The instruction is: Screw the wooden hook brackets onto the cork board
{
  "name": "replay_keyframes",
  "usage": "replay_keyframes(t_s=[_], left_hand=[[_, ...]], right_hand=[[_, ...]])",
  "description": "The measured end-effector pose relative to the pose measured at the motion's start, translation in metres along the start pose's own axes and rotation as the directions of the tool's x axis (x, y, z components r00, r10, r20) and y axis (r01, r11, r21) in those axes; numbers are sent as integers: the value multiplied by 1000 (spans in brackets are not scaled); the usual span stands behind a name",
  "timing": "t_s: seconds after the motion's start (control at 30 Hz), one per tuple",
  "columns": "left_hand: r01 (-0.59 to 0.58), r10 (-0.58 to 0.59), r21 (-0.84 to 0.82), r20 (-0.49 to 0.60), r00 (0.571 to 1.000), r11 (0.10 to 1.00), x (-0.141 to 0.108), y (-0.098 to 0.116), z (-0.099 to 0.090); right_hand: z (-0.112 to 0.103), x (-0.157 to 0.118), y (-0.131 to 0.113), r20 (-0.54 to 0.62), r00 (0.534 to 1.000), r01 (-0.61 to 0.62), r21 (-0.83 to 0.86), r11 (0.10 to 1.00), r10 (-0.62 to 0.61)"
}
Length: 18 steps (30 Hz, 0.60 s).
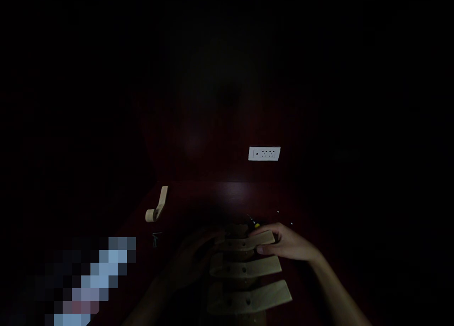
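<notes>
Three pale wooden pieces with holes lie one behind another across a darker support: a near one (262,296), a middle one (260,268) and a far one (230,244). My right hand (280,243) grips the right end of the far wooden piece, thumb in front and fingers behind. In deep shadow, my left hand (198,250) is at the left side of the same pieces; its fingertips are too dark to make out. Just beyond my right hand lies a screwdriver (257,225) with a yellow handle.
A loose curved wooden piece (161,203) lies at the back left, with small metal parts (155,240) nearer. Two tiny bright bits are at the right. A white socket panel (264,153) is on the dark red wall. A pixelated patch covers the lower left.
</notes>
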State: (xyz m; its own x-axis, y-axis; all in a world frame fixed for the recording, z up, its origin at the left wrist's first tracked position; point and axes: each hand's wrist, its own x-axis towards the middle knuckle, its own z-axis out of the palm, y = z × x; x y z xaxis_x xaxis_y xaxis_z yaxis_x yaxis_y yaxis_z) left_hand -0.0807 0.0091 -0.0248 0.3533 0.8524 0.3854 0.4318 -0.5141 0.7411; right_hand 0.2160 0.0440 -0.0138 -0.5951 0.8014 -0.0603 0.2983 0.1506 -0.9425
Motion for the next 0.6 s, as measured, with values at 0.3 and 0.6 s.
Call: replay_keyframes(t_s=[0.3, 0.6], left_hand=[[-40, 40, -11, 19, 999, 999, -2, -4, 0], [-85, 83, 45, 54, 995, 995, 1, -4, -3]], right_hand=[[1, 0, -3, 8, 1000, -14, -13, 1000, 14], [1, 1, -4, 14, 1000, -5, -21, 1000, 6]])
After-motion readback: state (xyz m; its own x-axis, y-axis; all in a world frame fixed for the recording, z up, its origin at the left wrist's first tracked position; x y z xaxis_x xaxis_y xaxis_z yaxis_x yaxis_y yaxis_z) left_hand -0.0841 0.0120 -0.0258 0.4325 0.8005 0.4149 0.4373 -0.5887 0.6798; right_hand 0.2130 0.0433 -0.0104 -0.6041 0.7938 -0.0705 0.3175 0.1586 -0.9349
